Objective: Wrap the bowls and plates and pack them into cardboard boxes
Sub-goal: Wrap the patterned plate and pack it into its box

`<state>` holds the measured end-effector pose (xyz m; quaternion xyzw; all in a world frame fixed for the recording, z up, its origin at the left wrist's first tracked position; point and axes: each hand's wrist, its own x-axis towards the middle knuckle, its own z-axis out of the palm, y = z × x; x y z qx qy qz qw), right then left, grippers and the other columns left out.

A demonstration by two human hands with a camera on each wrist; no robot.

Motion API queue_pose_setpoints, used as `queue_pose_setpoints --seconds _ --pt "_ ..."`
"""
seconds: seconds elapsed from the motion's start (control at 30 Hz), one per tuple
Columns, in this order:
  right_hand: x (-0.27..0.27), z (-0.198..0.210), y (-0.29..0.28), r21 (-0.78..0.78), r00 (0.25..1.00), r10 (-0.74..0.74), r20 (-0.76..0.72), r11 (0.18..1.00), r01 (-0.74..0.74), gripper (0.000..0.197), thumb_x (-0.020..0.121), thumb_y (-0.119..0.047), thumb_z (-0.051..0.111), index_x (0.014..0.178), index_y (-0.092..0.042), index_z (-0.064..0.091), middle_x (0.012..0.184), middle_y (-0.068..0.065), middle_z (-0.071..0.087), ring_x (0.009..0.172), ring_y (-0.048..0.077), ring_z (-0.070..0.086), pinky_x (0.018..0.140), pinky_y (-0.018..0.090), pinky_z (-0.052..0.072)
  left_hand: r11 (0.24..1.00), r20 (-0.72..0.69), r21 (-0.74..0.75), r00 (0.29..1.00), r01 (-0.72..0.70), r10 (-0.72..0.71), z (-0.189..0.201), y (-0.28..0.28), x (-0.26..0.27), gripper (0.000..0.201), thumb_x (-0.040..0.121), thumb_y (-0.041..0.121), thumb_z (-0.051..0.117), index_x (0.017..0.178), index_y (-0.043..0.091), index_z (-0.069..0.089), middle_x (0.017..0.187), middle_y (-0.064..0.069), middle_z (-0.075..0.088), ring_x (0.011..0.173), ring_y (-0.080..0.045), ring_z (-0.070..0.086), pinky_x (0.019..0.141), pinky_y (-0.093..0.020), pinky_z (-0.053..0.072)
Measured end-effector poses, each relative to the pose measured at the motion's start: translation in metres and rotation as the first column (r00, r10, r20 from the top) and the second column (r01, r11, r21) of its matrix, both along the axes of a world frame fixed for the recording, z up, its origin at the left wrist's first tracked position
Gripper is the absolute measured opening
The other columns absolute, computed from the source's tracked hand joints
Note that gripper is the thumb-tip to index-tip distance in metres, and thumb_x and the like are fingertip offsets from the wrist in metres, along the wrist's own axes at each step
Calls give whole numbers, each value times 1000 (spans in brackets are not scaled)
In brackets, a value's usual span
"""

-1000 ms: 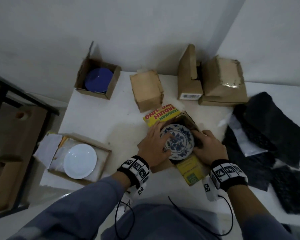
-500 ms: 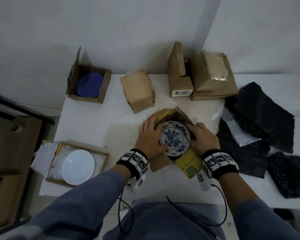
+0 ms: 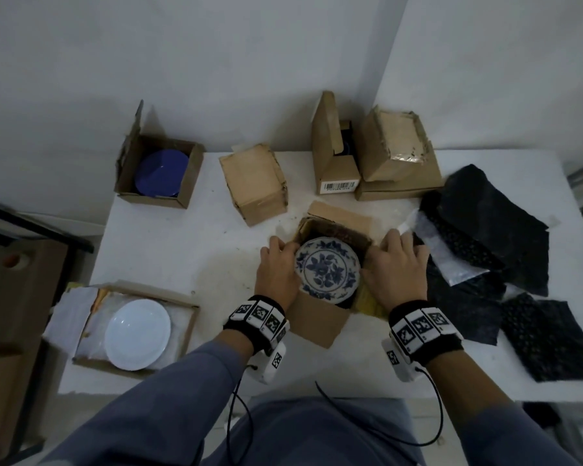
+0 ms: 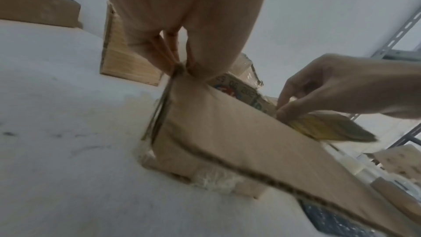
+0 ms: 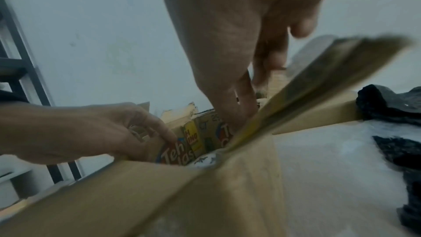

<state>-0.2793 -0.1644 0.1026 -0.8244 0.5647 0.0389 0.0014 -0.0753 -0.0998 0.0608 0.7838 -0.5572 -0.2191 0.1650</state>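
My left hand [image 3: 276, 274] pinches the box's [image 3: 317, 322] flap at nine o'clock of the plate [image 3: 329, 270]; my right hand [image 3: 399, 269] pinches the three o'clock flap.

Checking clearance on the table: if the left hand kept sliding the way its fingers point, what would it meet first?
Probably the closed brown cardboard box standing just beyond the left hand; bare white table lies between, though depth is uncertain.
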Motion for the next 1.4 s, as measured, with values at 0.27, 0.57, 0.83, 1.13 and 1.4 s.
queue_pose_setpoints --seconds 0.27,0.57,0.83,1.13,1.4 --pt "-12 -13 12 235 954 -193 228 962 139 41 91 -16 56 130 -11 44 115 16 49 91 42 60 60 41 39 999 -223 -37 975 15 -23 -4 11 -16 47 87 1 61 133 9 56 113 -6 37 100 -27 53 94 -30 50" --pt "-15 -26 -6 223 868 -260 423 958 178 43 84 -5 59 126 -12 51 112 16 54 92 44 59 69 46 46 995 -213 -94 977 -27 7 -4 -9 -16 42 93 12 61 134 15 55 111 -3 37 92 -19 51 85 -39 53" --pt "-42 -34 -11 260 781 -183 597 965 27 26 88 -23 71 111 -14 62 104 6 59 79 27 60 72 42 53 895 54 -238 925 378 -376 4 15 -33 43 84 42 71 121 21 65 128 -5 54 117 -22 51 97 -38 46" --pt "-145 -41 -42 293 779 -413 472 907 304 6 84 -19 67 89 -16 67 93 6 64 88 30 62 75 38 50 912 -127 -56 903 406 -409 11 -17 -90 26 96 5 53 113 21 64 115 1 64 104 -21 59 80 -37 51" --pt "-226 -59 -102 209 813 -511 281 859 468 44 80 -20 71 121 -14 57 124 16 46 112 41 48 90 52 45 948 -227 13 924 318 -307 7 -38 -145 62 78 -21 43 125 16 59 128 -4 61 118 -22 53 97 -39 47"
